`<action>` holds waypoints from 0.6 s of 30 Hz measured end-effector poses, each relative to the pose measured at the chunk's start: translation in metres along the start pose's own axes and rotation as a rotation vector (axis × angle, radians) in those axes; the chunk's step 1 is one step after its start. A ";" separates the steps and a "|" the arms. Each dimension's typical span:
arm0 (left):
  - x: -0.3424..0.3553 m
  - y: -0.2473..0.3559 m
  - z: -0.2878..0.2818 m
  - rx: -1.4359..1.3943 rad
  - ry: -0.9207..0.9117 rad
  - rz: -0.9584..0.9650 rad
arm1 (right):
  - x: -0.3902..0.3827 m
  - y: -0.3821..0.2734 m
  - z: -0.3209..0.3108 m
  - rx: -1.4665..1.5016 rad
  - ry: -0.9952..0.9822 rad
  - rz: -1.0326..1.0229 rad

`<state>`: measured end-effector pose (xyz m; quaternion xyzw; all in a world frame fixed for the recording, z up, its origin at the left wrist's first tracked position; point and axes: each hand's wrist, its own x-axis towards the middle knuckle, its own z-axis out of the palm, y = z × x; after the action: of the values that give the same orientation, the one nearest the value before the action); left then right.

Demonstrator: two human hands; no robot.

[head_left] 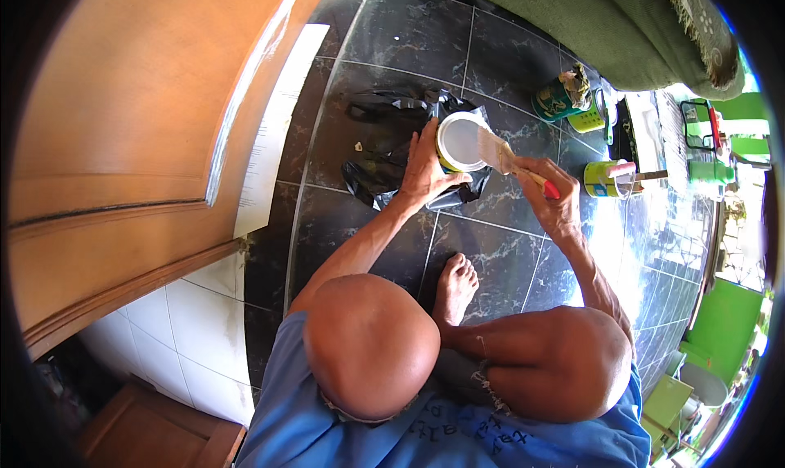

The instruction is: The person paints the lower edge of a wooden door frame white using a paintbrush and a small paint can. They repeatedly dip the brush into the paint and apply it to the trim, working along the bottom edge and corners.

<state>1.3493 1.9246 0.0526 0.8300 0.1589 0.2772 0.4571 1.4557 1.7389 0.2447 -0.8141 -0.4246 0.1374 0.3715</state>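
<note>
My left hand (423, 167) is wrapped round a small paint can (460, 143) with a white rim and a pale inside. Its thumb lies along the near side of the can. In my right hand (556, 198) is a paintbrush (495, 152) with a wooden handle and a red end. The wide, light bristles touch or overlap the can's right rim; I cannot tell whether they dip inside. A crumpled black plastic bag (372, 180) lies on the floor under and around the can.
At the left stands a wooden door (147, 116) with white paper (282, 133) along its edge. A dark green can (562, 100) and a yellow-green can (601, 179) with a brush across it sit on the right. Green cloth (564, 18) hangs at the top.
</note>
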 end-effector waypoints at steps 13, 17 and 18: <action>0.015 0.011 -0.006 -0.123 0.001 0.055 | 0.000 -0.002 -0.030 -0.045 -0.145 0.044; 0.013 0.010 -0.007 -0.084 0.027 0.064 | 0.003 0.008 -0.035 0.154 -0.087 0.289; 0.013 0.008 -0.008 -0.075 0.030 0.063 | 0.004 0.012 -0.034 0.247 -0.052 0.364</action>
<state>1.3548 1.9326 0.0675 0.8126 0.1289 0.3100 0.4764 1.4838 1.7214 0.2598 -0.8220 -0.2599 0.2740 0.4263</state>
